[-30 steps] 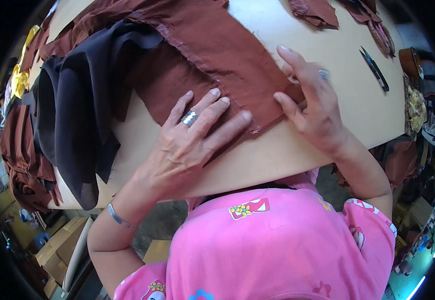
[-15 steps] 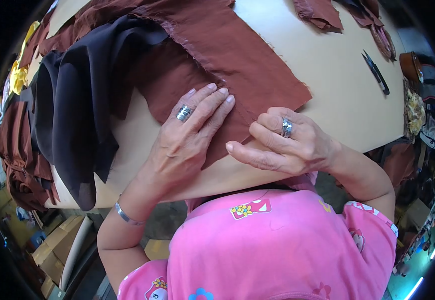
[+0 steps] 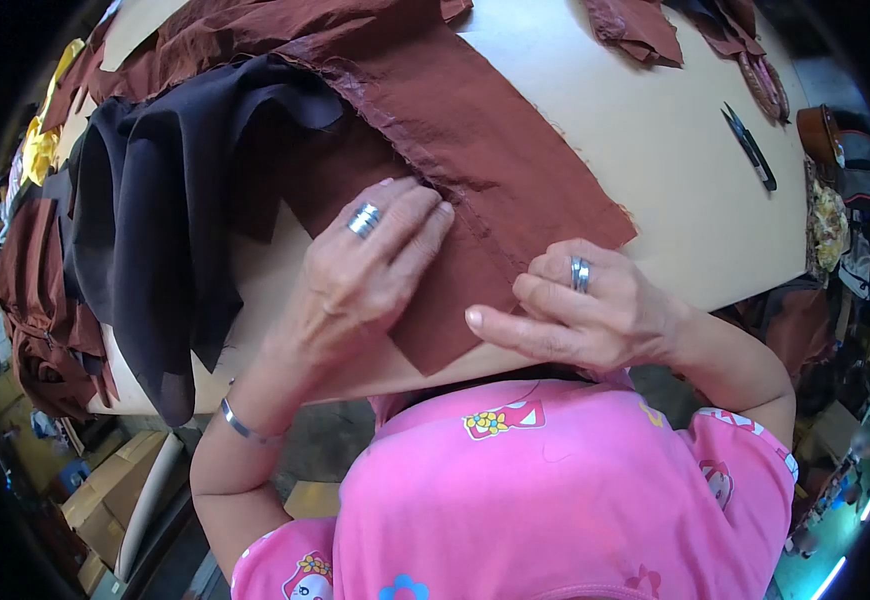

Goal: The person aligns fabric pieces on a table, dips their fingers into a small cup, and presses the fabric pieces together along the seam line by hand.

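A pale table [image 3: 695, 140] fills much of the view. The person wears a pink top [image 3: 555, 480] with little pictures on it, close to the near edge of the table. A big brown cloth [image 3: 485, 130] lies on the table, from the far left side down to the near edge in front of the person. A rough seam runs along it, and its right edge has loose threads. A black cloth [image 3: 160, 230] lies in folds to the left of the hands, and it hangs down over the near edge. More brown cloth [image 3: 35, 300] sits in a heap at the far left.

The left hand [image 3: 365, 280] is on the brown cloth by the seam. Its fingers are bent and close together, with the tips down at the cloth. Whether it pinches any cloth is hard to tell. The right hand [image 3: 590, 305] is at the near end of the seam. Its fingers curl in and its thumb sticks out to the left over the cloth. Its fingertips are hidden, so what it holds cannot be told.

A brown scrap [image 3: 635, 30] lies at the far side. A small dark cutter [image 3: 750, 148] lies on the right. A shiny bracelet [image 3: 240, 422] is on the left wrist, and each hand has a silver ring [image 3: 363, 219].
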Motion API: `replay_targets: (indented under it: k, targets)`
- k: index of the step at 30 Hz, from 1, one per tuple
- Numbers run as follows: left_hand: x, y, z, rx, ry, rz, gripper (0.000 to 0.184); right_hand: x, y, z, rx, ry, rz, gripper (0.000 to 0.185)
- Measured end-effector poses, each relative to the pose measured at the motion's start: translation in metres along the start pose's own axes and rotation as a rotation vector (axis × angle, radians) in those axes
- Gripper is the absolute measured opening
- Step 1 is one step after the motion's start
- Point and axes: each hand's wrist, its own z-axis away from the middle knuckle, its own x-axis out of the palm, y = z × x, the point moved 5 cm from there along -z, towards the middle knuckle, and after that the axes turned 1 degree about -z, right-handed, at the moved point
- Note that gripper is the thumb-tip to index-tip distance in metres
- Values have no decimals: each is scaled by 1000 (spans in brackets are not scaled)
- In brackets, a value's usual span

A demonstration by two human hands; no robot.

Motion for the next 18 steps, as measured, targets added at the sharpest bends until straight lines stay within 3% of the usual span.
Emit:
replay_targets:
  k: [3,6,9,11,13,16,18]
  targets:
    - [4,-6,4,-28,24,49,41,-19,32,-15,166,77,-39,46]
    - [6,-5,5,-17,44,39,36,-24,75,-30,437,71,317,64]
    - [6,-7,6,-27,39,60,36,-22,94,-39,837,3,-88,64]
    - [6,-7,7,-27,24,59,36,-19,102,-42,789,42,-142,65]
    - [6,-7,7,-27,6,54,37,-14,104,-36,944,28,-334,62]
    - [8,-7,8,-31,-19,47,40,-13,99,-40,907,-58,-197,63]
    - [7,-6,7,-33,-32,31,40,-10,97,-38,783,24,-116,64]
